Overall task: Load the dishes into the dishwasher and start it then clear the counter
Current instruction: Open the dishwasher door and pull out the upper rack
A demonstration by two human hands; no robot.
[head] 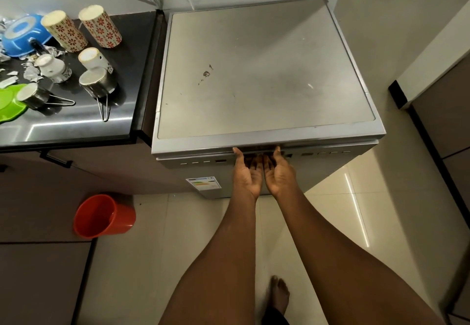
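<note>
Hands, left hand (246, 172) and right hand (278, 171), are hooking curled fingers, palms up, under dishwasher (264, 70) door lip at 12 o'clock; door-opening step; next: pulling outward and down.

One head-worn wide-angle view looks steeply down from standing height, facing a wall. The dishwasher (267, 75) top fills the centre and upper right, close below; the bench (76, 124) sits at upper left, the floor (368, 197) along the lower frame. Edges bend with lens distortion.
</note>
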